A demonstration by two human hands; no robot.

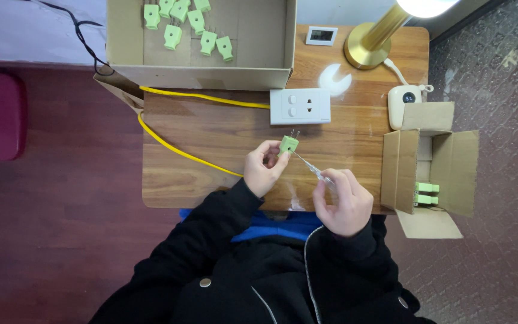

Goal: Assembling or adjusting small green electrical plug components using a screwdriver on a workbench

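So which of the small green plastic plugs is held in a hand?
The green plug pinched by the left hand over the wooden table; the others lie in cardboard boxes.

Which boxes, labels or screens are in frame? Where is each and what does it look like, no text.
Large box: table's far left, open brown cardboard, green plugs inside.
Small box: right edge, open brown cardboard, flaps out, green plugs inside.
Small display: far edge by the lamp, white rectangular frame, grey screen.
White device: right of the socket, rounded, small dark screen.
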